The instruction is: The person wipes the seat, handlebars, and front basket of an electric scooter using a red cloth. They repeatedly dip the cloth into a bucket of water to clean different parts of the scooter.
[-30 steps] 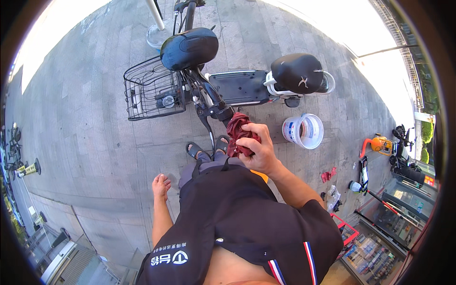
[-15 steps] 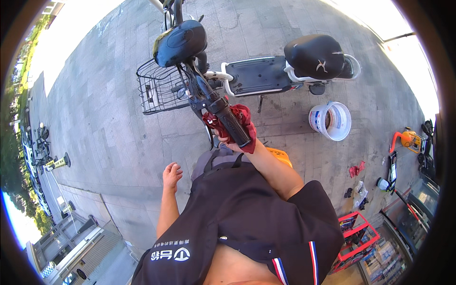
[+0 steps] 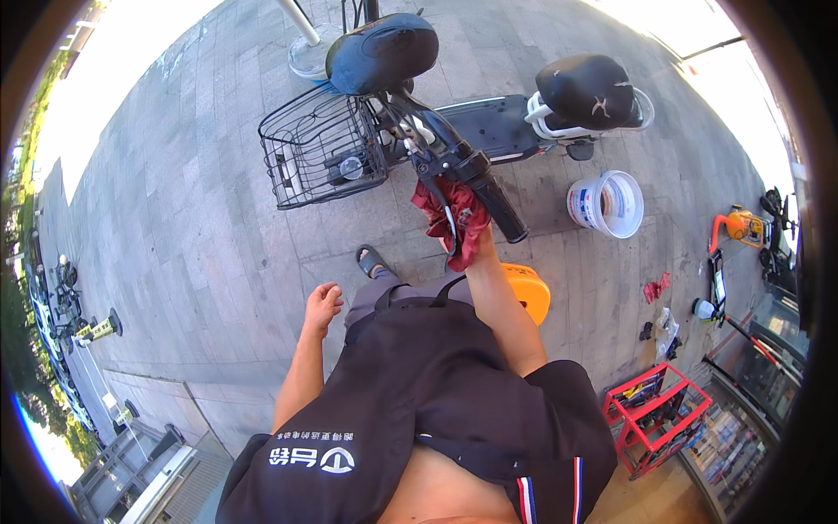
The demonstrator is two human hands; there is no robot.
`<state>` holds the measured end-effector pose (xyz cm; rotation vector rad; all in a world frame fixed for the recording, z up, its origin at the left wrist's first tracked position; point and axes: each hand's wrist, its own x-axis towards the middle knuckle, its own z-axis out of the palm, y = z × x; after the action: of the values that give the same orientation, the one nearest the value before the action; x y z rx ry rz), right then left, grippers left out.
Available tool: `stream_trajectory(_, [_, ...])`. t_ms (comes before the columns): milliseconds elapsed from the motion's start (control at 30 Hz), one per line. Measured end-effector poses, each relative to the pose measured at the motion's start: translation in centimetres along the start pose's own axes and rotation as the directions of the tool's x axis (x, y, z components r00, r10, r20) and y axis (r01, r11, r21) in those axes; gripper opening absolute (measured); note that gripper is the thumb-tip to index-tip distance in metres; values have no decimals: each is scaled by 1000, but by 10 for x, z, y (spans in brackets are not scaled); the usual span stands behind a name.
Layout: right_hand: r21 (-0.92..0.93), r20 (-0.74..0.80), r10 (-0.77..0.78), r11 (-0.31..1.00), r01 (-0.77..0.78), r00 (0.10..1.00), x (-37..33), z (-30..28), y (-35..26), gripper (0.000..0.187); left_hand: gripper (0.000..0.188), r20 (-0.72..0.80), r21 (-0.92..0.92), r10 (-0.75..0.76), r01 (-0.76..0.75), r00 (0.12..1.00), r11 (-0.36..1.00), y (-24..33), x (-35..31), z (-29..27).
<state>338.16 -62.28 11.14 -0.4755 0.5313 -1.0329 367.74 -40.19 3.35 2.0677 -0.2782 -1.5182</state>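
Observation:
My right hand (image 3: 486,247) is closed on a crumpled red cloth (image 3: 456,212), which covers most of its fingers. The cloth wraps round the brake lever (image 3: 450,220), just below the black handlebar grip (image 3: 499,206) of an electric scooter. My left hand (image 3: 325,303) hangs over the paving away from the scooter, its fingers loosely curled and nothing in them. At the scooter's front is a black wire basket (image 3: 323,150); behind the handlebar lie its footboard (image 3: 491,124) and worn black seat (image 3: 587,91).
A white bucket (image 3: 606,204) stands right of the scooter. A yellow stool (image 3: 529,293) is beside my right forearm. Another red cloth (image 3: 657,286) lies on the paving. Further right are a red rack (image 3: 656,419) and a yellow machine with an orange hose (image 3: 744,227).
The handlebar now appears farther right. The red cloth in my right hand has gone from around the grip to the brake lever below it. My left hand stays free.

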Motion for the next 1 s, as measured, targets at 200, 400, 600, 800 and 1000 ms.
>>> stream_trajectory(200, [536,-88,-22,842,66,996,-37,2,34,39,40,50,29,72,-74,996,997,19,46,-93])
stream_trajectory(400, [305,-305,-184,911,279,934,-87,56,114,42,37,73,25,80,-82,994,996,25,92,-166])
stream_trajectory(600, [-988,141,-949,-118,96,281,-5,99,45,33,39,118,-80,154,-146,981,986,26,121,-191])
stream_trajectory(800, [-836,408,-827,-508,-205,387,53,138,18,36,38,71,-205,99,-83,993,975,-3,117,-202])
stream_trajectory(1000, [-775,418,-644,-621,-118,641,32,129,-17,35,38,110,-204,12,10,994,979,-33,117,-209])
